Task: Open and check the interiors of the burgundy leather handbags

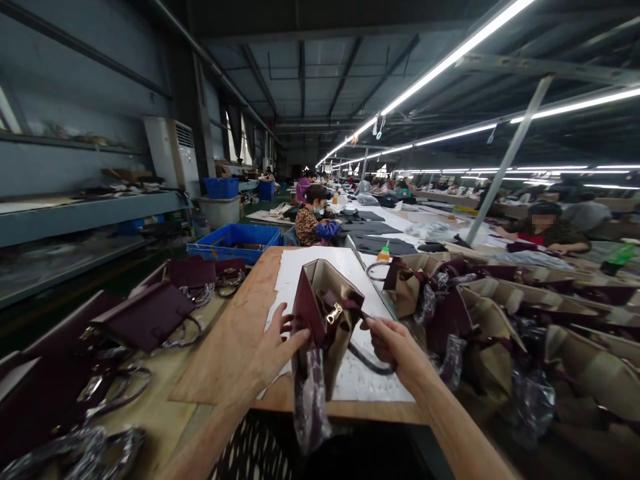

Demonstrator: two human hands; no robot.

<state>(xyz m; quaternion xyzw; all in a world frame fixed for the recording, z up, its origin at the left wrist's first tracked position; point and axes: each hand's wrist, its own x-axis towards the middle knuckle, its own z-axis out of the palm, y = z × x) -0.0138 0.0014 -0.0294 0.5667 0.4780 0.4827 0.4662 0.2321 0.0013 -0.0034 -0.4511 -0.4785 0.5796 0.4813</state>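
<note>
A maroon handbag with a beige lining stands in front of me on a white sheet over a wooden board. A gold clasp shows on its near end, and a plastic-wrapped handle hangs toward me. My left hand lies against the bag's left side, fingers spread. On the other side, my right hand pinches a thin dark strap joined to the bag. A dark looped handle passes just below that hand.
Several maroon bags lie on the left, and rows of beige-lined bags fill the right. Beyond the board are a blue crate, a glue bottle with an orange tip, and a seated person. Another person sits far right.
</note>
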